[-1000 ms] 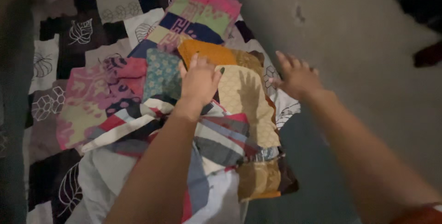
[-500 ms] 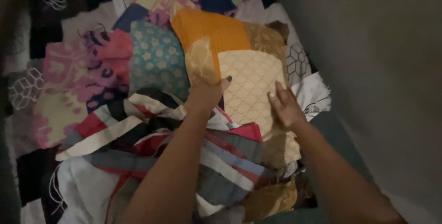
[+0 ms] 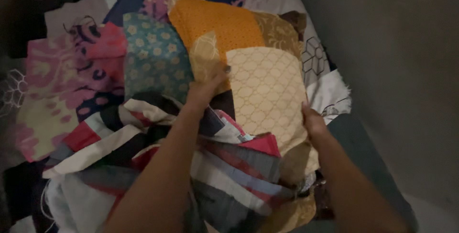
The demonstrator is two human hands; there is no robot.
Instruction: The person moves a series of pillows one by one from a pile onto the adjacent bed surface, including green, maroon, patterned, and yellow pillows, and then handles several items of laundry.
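A heap of folded cloths lies in front of me. My left hand [image 3: 204, 91] pinches the left edge of a cream cloth with a lattice pattern [image 3: 267, 92]. My right hand [image 3: 313, 120] grips the same cloth at its right edge, fingers tucked under it. Behind the cream cloth lies an orange dotted cloth [image 3: 215, 22]. To the left of my left hand sits a teal flowered cloth [image 3: 155, 56]. A striped red, grey and white cloth [image 3: 234, 166] is bunched under my forearms.
A pink and cream patterned cloth [image 3: 57, 94] lies at the left. A black and white patchwork sheet [image 3: 315, 56] with leaf and hexagon prints lies under the heap. A grey wall or floor surface [image 3: 392, 61] runs along the right.
My right hand came in from the bare surface at the right and took the cream cloth's right edge. My left hand closed on its left edge. The view moved closer to the heap.
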